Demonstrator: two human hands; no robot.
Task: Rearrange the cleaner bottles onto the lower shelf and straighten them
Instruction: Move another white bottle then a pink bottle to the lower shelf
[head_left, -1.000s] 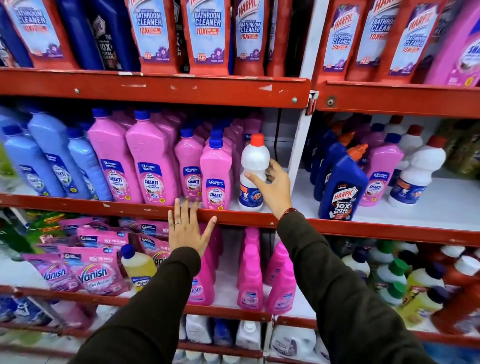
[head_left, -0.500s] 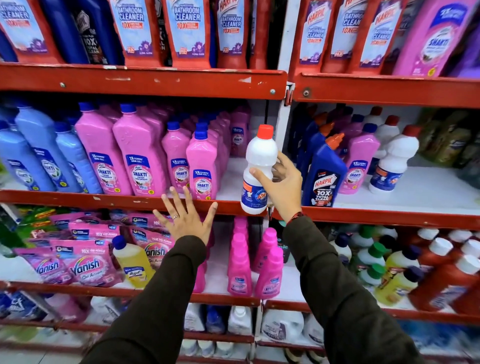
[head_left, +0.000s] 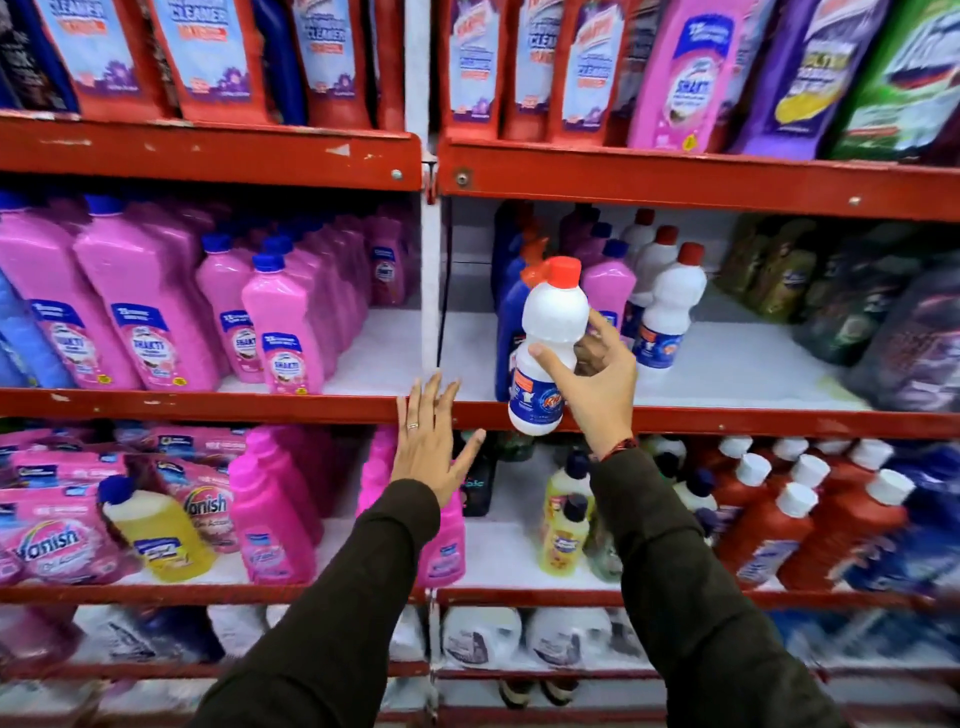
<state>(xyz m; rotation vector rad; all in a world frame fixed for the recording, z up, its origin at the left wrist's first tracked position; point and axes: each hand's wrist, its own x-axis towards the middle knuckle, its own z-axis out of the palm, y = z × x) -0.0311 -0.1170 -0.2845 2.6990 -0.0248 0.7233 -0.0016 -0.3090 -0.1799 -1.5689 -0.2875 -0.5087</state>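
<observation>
White red-capped bottle (head_left: 548, 338) held tilted, clear of the red shelf rail (head_left: 727, 421), just in front. Right hand (head_left: 597, 384) clamped around its waist and label. Left hand (head_left: 428, 447) open, fingers spread, overlapping the rail.

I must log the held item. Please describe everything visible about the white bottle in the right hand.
The white bottle looks like plastic, with a red cap, a narrowed waist and a blue and orange label low down. It is closed, tilted slightly right, and held off the shelf by the right hand, thumb across its front.
</observation>
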